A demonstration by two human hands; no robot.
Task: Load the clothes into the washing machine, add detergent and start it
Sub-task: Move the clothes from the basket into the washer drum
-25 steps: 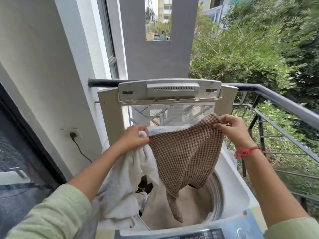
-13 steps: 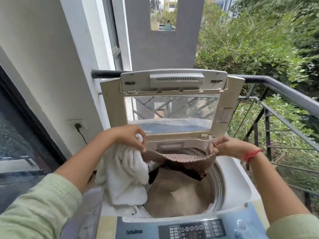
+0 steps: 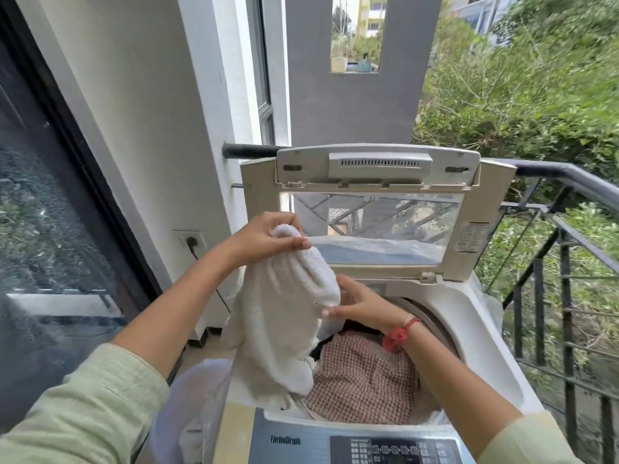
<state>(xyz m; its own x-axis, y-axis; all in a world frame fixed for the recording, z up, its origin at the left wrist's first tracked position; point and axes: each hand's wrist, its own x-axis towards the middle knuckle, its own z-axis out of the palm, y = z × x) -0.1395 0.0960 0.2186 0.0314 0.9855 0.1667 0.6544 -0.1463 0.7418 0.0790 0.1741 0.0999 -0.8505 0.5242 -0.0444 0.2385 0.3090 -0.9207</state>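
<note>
A top-loading washing machine (image 3: pixel 475 333) stands in front of me with its lid (image 3: pixel 375 169) raised upright. A brown checked cloth (image 3: pixel 361 380) lies inside the drum. My left hand (image 3: pixel 264 237) grips the top of a white towel (image 3: pixel 281 319) and holds it up over the drum's left rim, so the towel hangs down to the rim. My right hand (image 3: pixel 358 303) touches the towel's right side with its fingers spread; whether it grips the fabric I cannot tell. The control panel (image 3: pixel 368 447) runs along the near edge.
A black metal railing (image 3: pixel 566 262) borders the balcony on the right, with green bushes beyond. On the left are a white wall, a socket with a black plug (image 3: pixel 191 242) and a dark glass door (image 3: pixel 50 212). A pale bag-like thing (image 3: pixel 197 406) sits at the machine's left.
The checked cloth left my right hand and dropped into the drum. My left hand lifted the white towel higher, and my right hand moved left onto the towel.
</note>
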